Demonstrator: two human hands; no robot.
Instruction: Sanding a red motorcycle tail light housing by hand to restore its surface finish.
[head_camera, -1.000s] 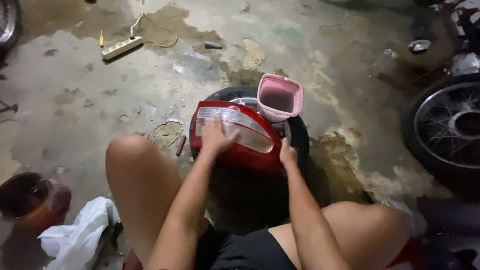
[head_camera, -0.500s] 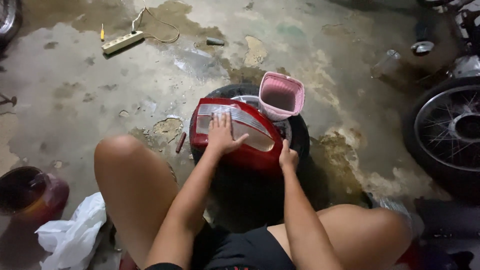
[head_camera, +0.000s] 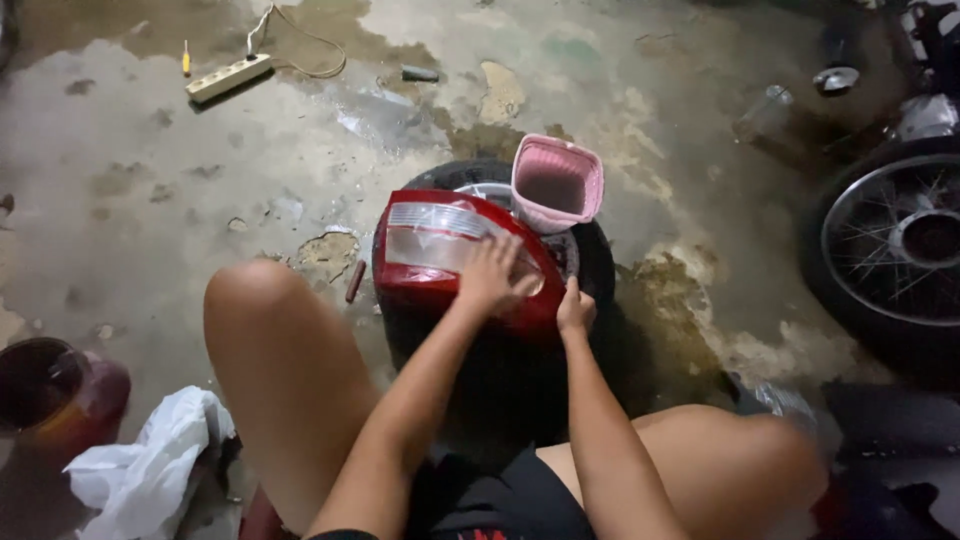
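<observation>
Your left hand (head_camera: 490, 275) lies open on the tail light (head_camera: 440, 250); your right hand (head_camera: 575, 310) pinches its edge. Perched on the tyre (head_camera: 595, 265), it could slide onto the floor (head_camera: 150, 200).

tail light (head_camera: 440, 250) on tyre (head_camera: 598, 262) | basket (head_camera: 556, 184) behind, on tyre | power strip (head_camera: 228, 78) far left

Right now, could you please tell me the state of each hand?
Left hand: open, fingers spread flat on the red and clear plastic tail-light housing.
Right hand: closed, gripping the housing's near right edge.
</observation>
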